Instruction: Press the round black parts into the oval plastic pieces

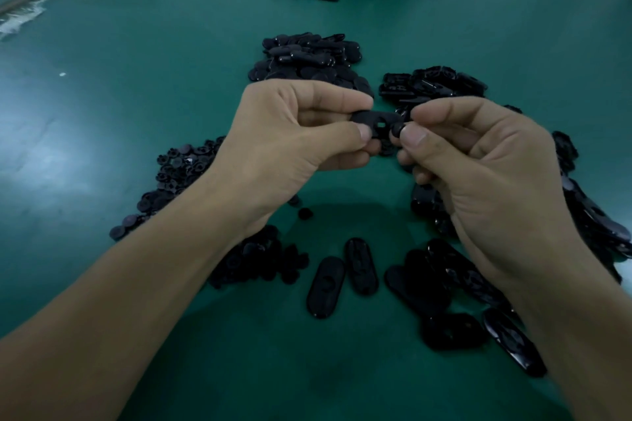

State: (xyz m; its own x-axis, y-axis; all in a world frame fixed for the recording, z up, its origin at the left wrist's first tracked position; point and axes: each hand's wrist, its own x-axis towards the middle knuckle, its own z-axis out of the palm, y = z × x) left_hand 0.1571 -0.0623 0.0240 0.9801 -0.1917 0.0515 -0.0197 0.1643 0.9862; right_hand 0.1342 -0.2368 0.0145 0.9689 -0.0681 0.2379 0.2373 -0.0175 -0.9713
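Head view: flat matte-black oval plastic piece (376,120), small hole near its middle, held over the tabletop's (102,96) centre, left hand (290,143) pinching one end between thumb and fingers. Right hand (485,174) pinches a small round black part (396,131) by thumb and forefinger, just beside that hole. Smooth green tabletop carries a heap of round parts (178,178) toward the left edge, glossy loose ovals (325,287) by the near edge, more oval heaps (307,58) behind the hands, partly hidden.

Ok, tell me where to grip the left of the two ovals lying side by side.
I'd pinch the left oval across its width, on the long edges towards its near end, from above. It lies flat on the table, and its far end crowds the neighbour oval.
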